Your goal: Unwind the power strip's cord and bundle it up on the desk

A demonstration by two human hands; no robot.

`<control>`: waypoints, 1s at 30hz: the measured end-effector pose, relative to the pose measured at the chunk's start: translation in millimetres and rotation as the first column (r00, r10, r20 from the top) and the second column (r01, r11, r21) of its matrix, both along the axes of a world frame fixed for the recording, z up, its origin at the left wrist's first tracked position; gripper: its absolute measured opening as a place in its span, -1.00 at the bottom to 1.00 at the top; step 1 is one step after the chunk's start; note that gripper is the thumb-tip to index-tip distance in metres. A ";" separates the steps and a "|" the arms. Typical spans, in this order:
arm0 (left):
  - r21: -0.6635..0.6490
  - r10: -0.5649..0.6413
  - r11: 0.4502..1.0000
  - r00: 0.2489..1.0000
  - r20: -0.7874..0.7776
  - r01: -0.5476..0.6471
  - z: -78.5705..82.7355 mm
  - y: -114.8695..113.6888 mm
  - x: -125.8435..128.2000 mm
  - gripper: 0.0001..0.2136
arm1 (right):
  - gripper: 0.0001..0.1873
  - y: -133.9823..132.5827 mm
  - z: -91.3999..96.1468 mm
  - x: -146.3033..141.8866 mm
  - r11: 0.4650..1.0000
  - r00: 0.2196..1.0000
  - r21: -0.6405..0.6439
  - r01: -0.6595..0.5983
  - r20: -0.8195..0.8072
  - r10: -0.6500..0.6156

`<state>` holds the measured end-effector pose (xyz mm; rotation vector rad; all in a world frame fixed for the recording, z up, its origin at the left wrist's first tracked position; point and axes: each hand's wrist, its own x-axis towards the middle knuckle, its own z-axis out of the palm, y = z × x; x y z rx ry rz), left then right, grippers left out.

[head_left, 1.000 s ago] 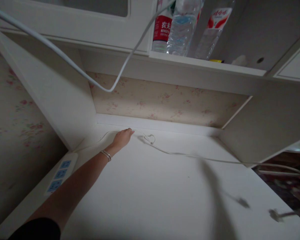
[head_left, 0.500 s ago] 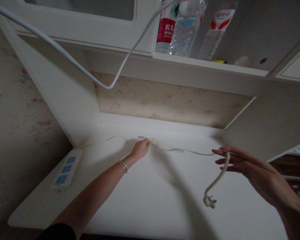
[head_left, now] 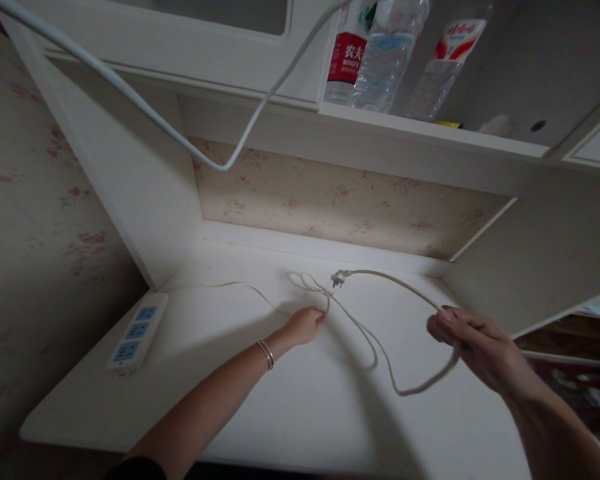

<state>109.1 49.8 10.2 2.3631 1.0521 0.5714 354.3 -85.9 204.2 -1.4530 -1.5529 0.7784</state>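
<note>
Clear plastic bottles (head_left: 384, 70), some red-labelled, and a small yellow item (head_left: 449, 125) occupy an open white shelf (head_left: 430, 131); pink-flowered cream wallpaper (head_left: 325, 200) shows below.

Smooth Plastic, Matt White, a Glint of Metal

The pale cord (head_left: 395, 278) looks plastic-coated, smooth and dull; its plug (head_left: 339, 277), hard plastic. Over there the power strip (head_left: 136, 332) is smooth plastic as well. The desk (head_left: 290, 407) has an even matt finish, and the wallpaper (head_left: 337, 200) behind looks flat and papery. The bottles (head_left: 384, 70) up top shine, clear plastic; the bracelet (head_left: 267, 355) gleams like polished metal.
</note>
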 end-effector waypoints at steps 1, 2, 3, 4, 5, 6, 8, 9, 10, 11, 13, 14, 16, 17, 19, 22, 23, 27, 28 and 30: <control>0.000 -0.012 1.000 1.000 -0.003 0.012 -2.5 -3.4 5.0 -0.74 | -0.51 3.0 -5.7 -8.6 1.000 0.992 0.011 -0.025 -0.123 0.026; 0.001 -0.024 1.000 1.000 -0.006 0.024 -4.7 -7.0 10.9 -0.75 | -0.53 6.2 -11.5 -19.1 0.998 0.971 0.013 -0.054 -0.233 0.055; 0.005 -0.037 0.999 0.999 -0.009 0.037 -6.6 -10.8 17.5 -0.76 | -0.55 9.2 -17.1 -31.1 0.997 0.940 0.011 -0.076 -0.332 0.075; 0.010 -0.052 0.999 0.999 -0.012 0.052 -8.1 -14.9 24.3 -0.77 | -0.56 12.0 -22.5 -43.6 0.997 0.905 0.011 -0.078 -0.420 0.075; 0.015 -0.068 0.998 0.998 -0.015 0.068 -9.0 -19.1 30.8 -0.78 | -0.58 14.4 -27.6 -56.0 0.997 0.864 0.008 -0.074 -0.498 0.068; 0.022 -0.083 0.996 0.996 -0.017 0.083 -9.3 -23.3 36.2 -0.80 | -0.60 16.5 -32.4 -67.5 0.998 0.823 0.000 -0.062 -0.565 0.051; 0.041 -0.103 0.994 0.995 -0.017 0.104 -7.6 -30.4 40.9 -0.83 | -0.63 19.3 -41.4 -85.8 1.000 0.746 -0.021 -0.017 -0.666 -0.001; 0.055 -0.103 0.993 0.995 -0.014 0.104 -5.7 -32.7 38.8 -0.84 | -0.63 19.9 -45.6 -92.3 1.000 0.714 -0.030 0.005 -0.700 -0.024; 0.070 -0.095 0.993 0.995 -0.008 0.096 -3.1 -33.5 32.9 -0.84 | -0.62 20.2 -49.5 -97.0 0.999 0.686 -0.037 0.020 -0.726 -0.041; 0.089 -0.078 0.993 0.997 0.002 0.078 0.0 -32.6 22.9 -0.82 | -0.61 20.2 -53.1 -100.3 0.999 0.662 -0.042 0.024 -0.748 -0.048; 0.118 -0.012 0.993 1.000 0.023 0.009 6.9 -25.1 -9.0 -0.79 | -0.60 19.5 -59.2 -103.9 0.999 0.627 -0.040 0.000 -0.778 -0.031; 0.129 0.033 0.991 0.999 0.032 -0.037 10.2 -18.8 -30.2 -0.77 | -0.61 19.1 -61.6 -105.0 0.999 0.613 -0.035 -0.015 -0.790 -0.018; 0.163 0.171 0.971 0.984 0.040 -0.175 15.4 -3.4 -79.2 -0.72 | -0.63 18.9 -65.3 -107.3 0.999 0.591 -0.021 -0.031 -0.806 0.002; 0.227 0.292 0.931 0.956 0.001 -0.285 16.7 4.6 -105.1 -0.73 | -0.64 19.4 -66.8 -109.0 0.999 0.584 -0.013 -0.035 -0.812 0.010; 0.357 0.509 0.825 0.850 -0.136 -0.437 16.3 18.0 -154.5 -0.71 | -0.66 21.7 -69.9 -114.1 0.999 0.579 -0.002 -0.047 -0.815 0.026; 0.372 0.585 0.789 0.784 -0.209 -0.489 9.2 28.4 -210.4 -0.73 | -0.65 27.6 -75.4 -125.7 0.997 0.593 0.011 -0.073 -0.803 0.053; 0.371 0.590 0.788 0.774 -0.228 -0.492 6.0 29.7 -222.5 -0.76 | -0.65 29.7 -77.2 -130.1 0.997 0.600 0.015 -0.081 -0.798 0.061; 0.355 0.572 0.807 0.775 -0.270 -0.472 -4.3 31.4 -239.9 -0.82 | -0.64 36.5 -82.0 -146.2 0.995 0.601 0.020 -0.102 -0.795 0.078; 0.351 0.565 0.812 0.779 -0.270 -0.467 -5.8 31.6 -238.3 -0.81 | -0.65 37.7 -82.7 -149.6 0.994 0.600 0.018 -0.106 -0.796 0.078; 0.344 0.548 0.822 0.794 -0.262 -0.454 -7.4 30.6 -230.4 -0.80 | -0.64 39.8 -84.4 -156.0 0.994 0.605 0.013 -0.109 -0.792 0.077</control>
